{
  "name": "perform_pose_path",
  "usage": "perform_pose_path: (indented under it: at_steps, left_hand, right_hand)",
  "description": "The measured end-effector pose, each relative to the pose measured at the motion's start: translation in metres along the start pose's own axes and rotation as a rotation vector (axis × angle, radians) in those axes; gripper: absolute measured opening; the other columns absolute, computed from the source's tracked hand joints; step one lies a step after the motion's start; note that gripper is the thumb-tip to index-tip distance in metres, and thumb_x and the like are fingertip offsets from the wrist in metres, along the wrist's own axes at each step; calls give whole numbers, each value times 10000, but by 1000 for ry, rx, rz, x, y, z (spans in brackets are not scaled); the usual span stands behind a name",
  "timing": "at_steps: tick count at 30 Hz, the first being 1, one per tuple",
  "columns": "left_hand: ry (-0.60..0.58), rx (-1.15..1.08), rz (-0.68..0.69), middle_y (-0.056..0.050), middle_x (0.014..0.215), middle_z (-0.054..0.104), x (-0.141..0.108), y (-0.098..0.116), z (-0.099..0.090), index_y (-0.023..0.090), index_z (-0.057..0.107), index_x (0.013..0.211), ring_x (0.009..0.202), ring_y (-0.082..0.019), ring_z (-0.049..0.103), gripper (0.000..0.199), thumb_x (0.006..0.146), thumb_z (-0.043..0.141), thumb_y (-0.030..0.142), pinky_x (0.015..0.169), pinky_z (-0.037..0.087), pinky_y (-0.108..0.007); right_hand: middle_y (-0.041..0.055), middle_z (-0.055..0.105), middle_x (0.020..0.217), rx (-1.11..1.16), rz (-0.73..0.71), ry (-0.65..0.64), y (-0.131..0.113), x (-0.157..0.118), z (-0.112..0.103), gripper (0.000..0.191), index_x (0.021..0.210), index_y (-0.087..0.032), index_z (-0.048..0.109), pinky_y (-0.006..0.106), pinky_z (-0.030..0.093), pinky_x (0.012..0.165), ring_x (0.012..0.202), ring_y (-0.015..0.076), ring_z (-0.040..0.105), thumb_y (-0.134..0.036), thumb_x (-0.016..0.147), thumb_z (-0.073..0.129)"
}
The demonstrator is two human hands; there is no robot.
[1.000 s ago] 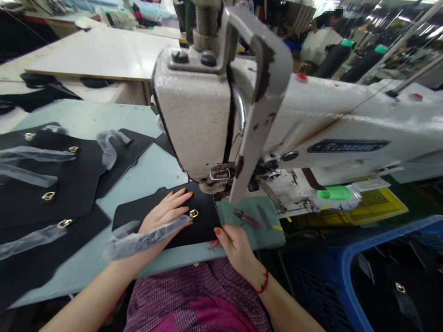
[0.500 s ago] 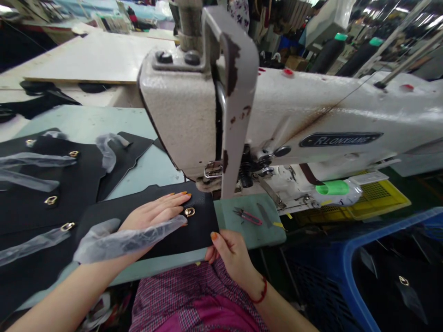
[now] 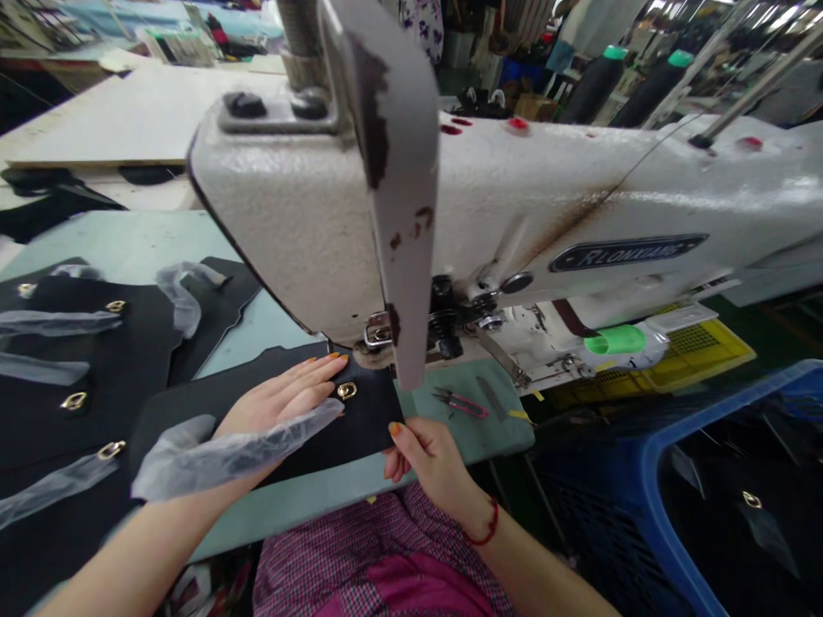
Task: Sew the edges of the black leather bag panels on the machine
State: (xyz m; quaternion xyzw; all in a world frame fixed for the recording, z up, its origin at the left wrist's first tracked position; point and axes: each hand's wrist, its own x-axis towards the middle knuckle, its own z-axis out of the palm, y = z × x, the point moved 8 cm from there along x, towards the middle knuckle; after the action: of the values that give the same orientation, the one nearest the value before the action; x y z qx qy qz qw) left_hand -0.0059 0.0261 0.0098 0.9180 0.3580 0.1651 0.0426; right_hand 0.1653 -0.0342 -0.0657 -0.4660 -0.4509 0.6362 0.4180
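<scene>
A black leather-like panel (image 3: 360,428) lies on the pale green table, its far edge under the head of a white sewing machine (image 3: 289,206). Flat on the panel rests my left hand (image 3: 276,398), fingers stretched toward the needle area. Beside those fingertips sits a gold clasp (image 3: 347,391), with a strip of clear plastic wrap (image 3: 225,463) trailing from it across my left hand and wrist. At the panel's near right corner, my right hand (image 3: 428,454) pinches the edge between thumb and curled fingers. The needle itself is hidden behind the machine head.
More black panels (image 3: 39,428) with gold clasps and plastic strips cover the table's left side. Pink thread snips (image 3: 461,403) lie right of the needle area. A blue crate (image 3: 649,480) holding black pieces stands at the right, near a yellow basket (image 3: 700,351).
The view has shifted, with the machine head appearing larger and farther left. Both hands keep their places on the panel, which looks almost unmoved under the machine.
</scene>
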Motion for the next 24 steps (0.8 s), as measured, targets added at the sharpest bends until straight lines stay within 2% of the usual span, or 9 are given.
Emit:
perform_pose_path:
  at_steps: [7,11,14,16,21,23,24]
  left_hand:
    - [28,4,17,-112,1320,654,2,1,-5,164,659,1160,1221,-250,622,339,990,449,369,1078,478,-400]
    - [-9,-49,-14,-108,1359,625,4,-4,-3,167,671,1126,1228,-259,610,318,988,462,363,1058,485,-418]
    - [-35,-137,-115,-92,1335,639,7,-17,-2,180,644,1187,1195,-253,621,350,967,497,409,1048,479,-424]
    - [-21,-192,-157,-88,1251,684,10,-26,-3,185,656,1155,1120,-244,655,365,961,484,442,1012,496,-406]
    - [-19,-318,-202,-72,967,756,20,-45,-4,209,737,961,865,-229,697,379,904,493,494,848,538,-361]
    - [-8,-428,-291,-64,891,763,23,-59,-1,211,758,865,817,-239,692,363,830,571,520,834,534,-377]
    - [37,-495,-377,-57,841,762,23,-70,0,210,760,799,788,-244,688,335,765,640,522,824,535,-382]
  right_hand:
    - [49,617,533,14,14,-7,1,-2,2,605,605,-132,598,168,417,477,450,84,533,-624,944,507]
    - [37,605,516,55,38,3,1,3,2,601,611,-131,600,165,414,465,433,81,525,-633,930,519]
    - [30,607,517,90,60,15,1,10,2,582,657,-121,630,164,420,462,424,80,525,-632,919,537]
    - [28,608,515,116,73,17,0,15,2,575,678,-115,645,165,423,457,416,79,523,-633,909,551]
    - [23,604,511,168,103,0,0,27,6,589,673,-115,644,162,405,436,400,72,509,-657,885,560]
    - [20,605,513,185,119,7,-1,32,7,585,680,-117,641,163,404,430,399,73,510,-667,868,576]
    - [16,602,510,193,125,17,-2,34,7,584,685,-118,642,164,403,426,397,74,509,-674,858,585]
